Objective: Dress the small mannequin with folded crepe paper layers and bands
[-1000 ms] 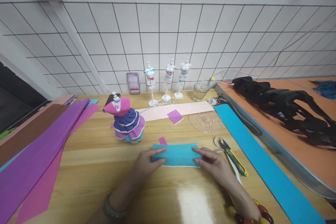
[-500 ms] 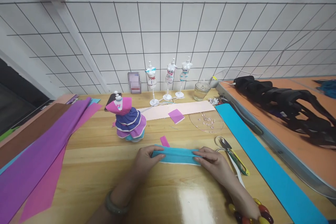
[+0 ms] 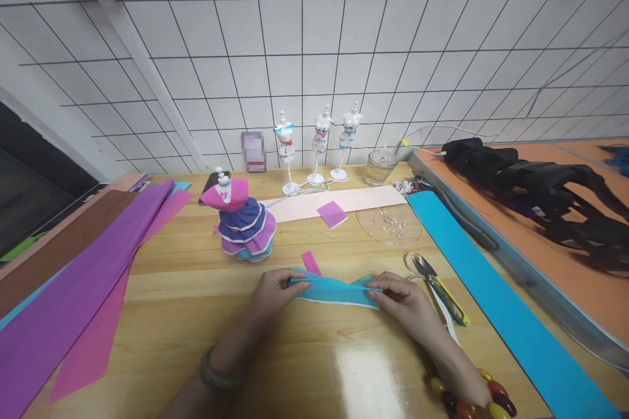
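1. With our left hand [image 3: 272, 298], thumb pressed to fingers, we pinched one end of a thin, bright-blue, white-edged rectangular strip [image 3: 335, 292].
2. With our right hand [image 3: 403, 301], closed the same way, we gripped its opposite end.
3. We had the strip spanning both hands over the glossy pale-wood table [image 3: 295, 360], near a small, flat magenta piece [image 3: 311, 263].
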The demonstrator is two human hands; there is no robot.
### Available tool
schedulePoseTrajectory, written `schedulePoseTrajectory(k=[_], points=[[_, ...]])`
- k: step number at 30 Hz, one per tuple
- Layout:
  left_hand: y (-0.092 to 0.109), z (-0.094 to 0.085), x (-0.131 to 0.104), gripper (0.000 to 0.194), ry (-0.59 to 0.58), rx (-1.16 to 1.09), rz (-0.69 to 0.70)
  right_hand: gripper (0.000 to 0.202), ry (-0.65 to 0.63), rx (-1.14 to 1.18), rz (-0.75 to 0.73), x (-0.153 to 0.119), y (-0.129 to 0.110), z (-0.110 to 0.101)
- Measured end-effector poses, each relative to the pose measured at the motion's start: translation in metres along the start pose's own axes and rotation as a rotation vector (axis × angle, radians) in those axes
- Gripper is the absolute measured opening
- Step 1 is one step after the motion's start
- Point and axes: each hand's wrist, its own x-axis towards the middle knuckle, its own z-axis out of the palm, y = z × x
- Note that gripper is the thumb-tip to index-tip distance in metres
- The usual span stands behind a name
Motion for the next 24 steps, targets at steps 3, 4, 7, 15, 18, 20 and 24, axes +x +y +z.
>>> schedulePoseTrajectory(k=[3,4,7,15,18,20,24], points=[[-0.0014,-0.0007,0.0023,0.021,-0.003,0.027,0.015,0.018,-0.025,0.015,0.004,-0.0003,-0.0013,-0.0007],[-0.0021,-0.0009,0.0032,0.021,0.014,0.047,0.044,0.018,-0.033,0.017,0.001,-0.0004,-0.0018,-0.0009],[-0.0036,-0.0009,0.0053,0.020,0.068,0.053,0.154,0.017,-0.032,0.023,-0.027,-0.0007,-0.0025,-0.0016],[0.0015,0.0023,0.0011,0.027,0.040,-0.092,0.088,0.016,0.033,0.058,0.027,-0.0020,-0.0020,-0.0046],[0.0000,0.0024,0.0005,0.033,0.000,-0.134,-0.006,0.018,0.035,0.056,0.064,-0.0027,-0.0055,-0.0050],[-0.0016,0.0024,0.0008,0.039,-0.021,-0.170,-0.079,0.021,0.021,0.094,0.137,-0.0034,-0.0075,-0.0044],[-0.0014,0.0035,0.0009,0.046,-0.002,-0.225,-0.144,0.026,0.044,0.097,0.286,-0.0047,-0.0090,-0.0028]])
